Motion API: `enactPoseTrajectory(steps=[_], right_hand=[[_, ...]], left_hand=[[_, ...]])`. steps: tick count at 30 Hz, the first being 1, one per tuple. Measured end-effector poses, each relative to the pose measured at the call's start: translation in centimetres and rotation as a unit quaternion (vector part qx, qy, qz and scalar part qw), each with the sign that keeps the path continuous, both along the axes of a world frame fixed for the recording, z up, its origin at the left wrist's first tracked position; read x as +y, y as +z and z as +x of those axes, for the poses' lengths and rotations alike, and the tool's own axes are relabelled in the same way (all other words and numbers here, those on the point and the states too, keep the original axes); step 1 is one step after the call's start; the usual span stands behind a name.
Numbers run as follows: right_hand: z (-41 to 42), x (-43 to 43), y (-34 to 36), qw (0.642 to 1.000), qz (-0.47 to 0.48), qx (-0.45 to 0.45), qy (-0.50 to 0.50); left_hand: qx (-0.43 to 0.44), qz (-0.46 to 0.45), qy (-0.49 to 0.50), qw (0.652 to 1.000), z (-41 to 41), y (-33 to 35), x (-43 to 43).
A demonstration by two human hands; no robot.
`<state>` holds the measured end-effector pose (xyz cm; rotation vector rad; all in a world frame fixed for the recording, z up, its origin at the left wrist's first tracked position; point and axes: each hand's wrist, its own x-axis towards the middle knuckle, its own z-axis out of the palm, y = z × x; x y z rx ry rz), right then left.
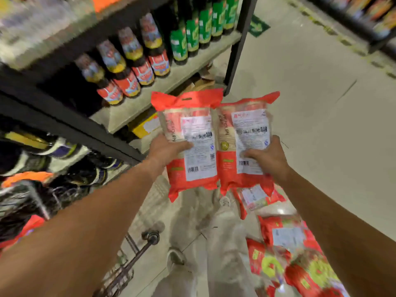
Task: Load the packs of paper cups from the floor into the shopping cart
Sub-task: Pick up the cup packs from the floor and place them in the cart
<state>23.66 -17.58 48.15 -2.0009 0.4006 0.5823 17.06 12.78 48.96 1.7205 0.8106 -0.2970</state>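
I hold two red packs of paper cups side by side in front of me, white label sides up. My left hand (169,150) grips the left pack (192,125) at its left edge. My right hand (270,157) grips the right pack (246,129) at its right edge. Several more red packs (287,236) lie on the floor at the lower right, one (257,198) just below the held ones. The wire shopping cart (32,202) is at the lower left, blurred, with red and orange packaging inside.
A dark shelf unit (236,48) with rows of sauce bottles (132,67) fills the left and top. My light trousers and shoes (214,243) are below. The cart's lower frame and wheel (150,236) sit beside my feet. Pale floor (321,93) stretches to the right.
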Motion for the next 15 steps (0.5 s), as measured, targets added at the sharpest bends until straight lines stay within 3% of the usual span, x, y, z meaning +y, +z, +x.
enactPoseTrajectory(steps=[5, 8, 11, 15], right_hand=[[-6.0, 1.0, 17.5, 0.997, 0.060, -0.052, 0.023], [-10.1, 4.7, 25.2, 0.987, 0.124, -0.079, 0.064], [-13.7, 10.1, 29.9, 0.969, 0.216, -0.077, 0.091], [-17.7, 16.9, 30.9, 0.939, 0.299, -0.020, 0.169]], left_hand=[[-0.067, 0.032, -0.040, 0.996, -6.2, 19.4, 2.6], [-0.084, 0.074, -0.011, 0.994, -12.3, 28.2, 5.2], [-0.080, 0.107, 0.055, 0.990, -18.8, 34.0, 8.9], [-0.054, 0.148, 0.162, 0.974, -27.8, 38.8, 12.2]])
